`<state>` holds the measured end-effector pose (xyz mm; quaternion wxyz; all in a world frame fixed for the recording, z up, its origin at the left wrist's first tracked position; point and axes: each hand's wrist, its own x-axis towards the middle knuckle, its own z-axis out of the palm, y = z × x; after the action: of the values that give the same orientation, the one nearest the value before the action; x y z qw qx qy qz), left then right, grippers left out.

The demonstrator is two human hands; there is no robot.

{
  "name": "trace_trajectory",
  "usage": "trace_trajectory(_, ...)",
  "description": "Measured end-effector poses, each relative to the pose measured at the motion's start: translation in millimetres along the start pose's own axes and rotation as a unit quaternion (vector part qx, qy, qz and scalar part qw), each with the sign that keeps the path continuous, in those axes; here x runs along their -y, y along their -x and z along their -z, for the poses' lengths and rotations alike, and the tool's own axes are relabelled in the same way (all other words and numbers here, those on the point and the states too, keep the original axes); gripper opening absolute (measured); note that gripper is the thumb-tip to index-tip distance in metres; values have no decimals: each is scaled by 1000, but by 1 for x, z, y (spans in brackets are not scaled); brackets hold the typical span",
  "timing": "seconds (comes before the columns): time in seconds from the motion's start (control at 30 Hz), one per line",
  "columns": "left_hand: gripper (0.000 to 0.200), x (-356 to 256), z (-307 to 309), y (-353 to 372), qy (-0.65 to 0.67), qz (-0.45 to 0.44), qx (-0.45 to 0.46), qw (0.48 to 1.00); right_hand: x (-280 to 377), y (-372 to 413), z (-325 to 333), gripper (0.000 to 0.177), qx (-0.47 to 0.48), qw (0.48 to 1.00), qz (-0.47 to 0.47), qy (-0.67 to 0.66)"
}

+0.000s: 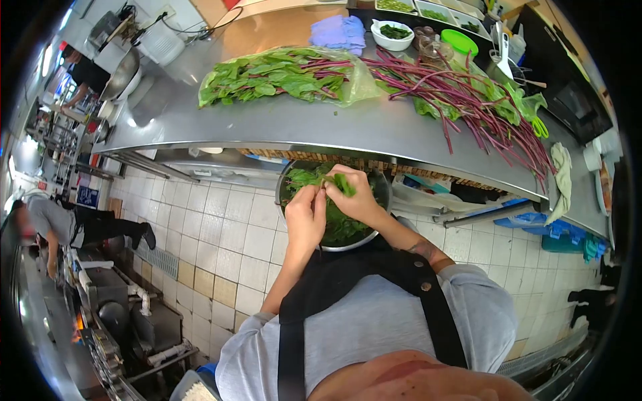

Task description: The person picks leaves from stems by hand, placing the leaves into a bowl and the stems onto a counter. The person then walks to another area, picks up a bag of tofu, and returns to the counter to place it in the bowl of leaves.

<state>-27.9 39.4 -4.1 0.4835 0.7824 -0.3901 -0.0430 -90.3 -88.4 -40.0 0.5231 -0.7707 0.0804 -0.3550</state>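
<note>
Above a large metal bowl point(382, 194) of picked green leaves point(342, 230), my two hands meet with fingertips nearly touching. My left hand point(304, 212) is closed in a pinch on a thin stem of a leafy green. Held in my right hand point(356, 199), also closed, is a leafy sprig point(343, 185) from the same greens. The fingers partly hide the stem. On the steel counter ahead, a heap of leafy greens point(274, 77) lies on a clear plastic bag point(364, 83). Long bare purple-red stems point(468, 110) are piled to its right.
The steel counter point(234, 123) edge runs just beyond the bowl. On it are blue cloths point(338, 33), a white bowl of greens point(393, 37), a green lid point(460, 42) and a pale towel point(560, 177). A co-worker point(73, 224) stands at left by the stoves.
</note>
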Motion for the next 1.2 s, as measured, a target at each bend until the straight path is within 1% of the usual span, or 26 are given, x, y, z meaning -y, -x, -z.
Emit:
trace_trajectory(0.03,9,0,-1,0,-10,-30,-6,999,0,2,-2,14,-12,996,-68,-48)
trace_trajectory(0.1,9,-1,-3,-2,-30,-90,-20,995,0,5,-8,12,-53,975,-151,-153)
trace_trajectory(0.13,9,-1,-3,-4,-32,-93,-19,995,1,5,-11,11,-72,957,-190,-206)
trace_trajectory(0.17,8,-2,-2,-5,-35,-95,-19,995,3,5,-11,9,-76,925,-255,-269)
trace_trajectory(0.27,7,-9,4,-8,-31,-97,-15,995,-7,0,-4,9,-109,846,-297,-430)
trace_trajectory(0.3,7,-13,8,-10,-28,-96,-13,995,-26,2,-2,12,-95,885,-300,-342)
trace_trajectory(0.33,6,-20,14,-16,-39,-110,-12,993,-29,3,1,14,-57,948,-228,-213)
trace_trajectory(0.37,5,-29,20,-25,-50,-123,-12,991,-29,5,4,16,-17,985,-151,-77)
trace_trajectory(0.4,5,-39,24,-33,-60,-134,-11,989,-31,8,7,18,24,995,-71,61)
trace_trajectory(0.43,8,-48,23,-45,-51,-167,-21,984,-39,12,6,40,112,973,-76,185)
trace_trajectory(0.5,11,-71,19,-74,-105,-264,-43,958,-42,22,-4,61,141,933,-95,316)
trace_trajectory(0.53,12,-87,13,-92,-109,-330,-74,935,-41,25,-8,72,154,906,-101,380)
trace_trajectory(0.57,14,-104,3,-111,-113,-395,-106,905,-46,26,-11,107,246,886,-164,357)
trace_trajectory(0.63,15,-132,-30,-150,-86,-492,-147,854,-52,36,-20,117,295,874,-155,352)
trace_trajectory(0.67,15,-141,-51,-169,-93,-522,-130,838,-57,41,-24,122,319,868,-152,350)
trace_trajectory(0.7,16,-149,-72,-186,-98,-551,-112,821,-64,43,-27,127,365,850,-184,332)
trace_trajectory(0.77,22,-149,-118,-208,-119,-560,-71,817,-74,49,-29,127,391,834,-177,345)
trace_trajectory(0.8,26,-141,-141,-214,-112,-539,-29,834,-78,51,-30,127,405,826,-174,352)
trace_trajectory(0.87,33,-121,-176,-221,-97,-494,53,862,-86,52,-27,125,408,828,-175,343)
trace_trajectory(0.97,42,-107,-179,-213,-57,-445,72,891,-92,53,-22,122,410,832,-171,331)
trace_trajectory(1.07,44,-87,-182,-222,-71,-402,80,909,-91,53,-24,121,413,831,-170,332)
trace_trajectory(1.1,44,-91,-170,-223,-81,-359,166,915,-89,53,-24,121,415,828,-170,336)
trace_trajectory(1.2,43,-97,-164,-233,-111,-392,148,901,-87,52,-23,120,417,829,-171,333)
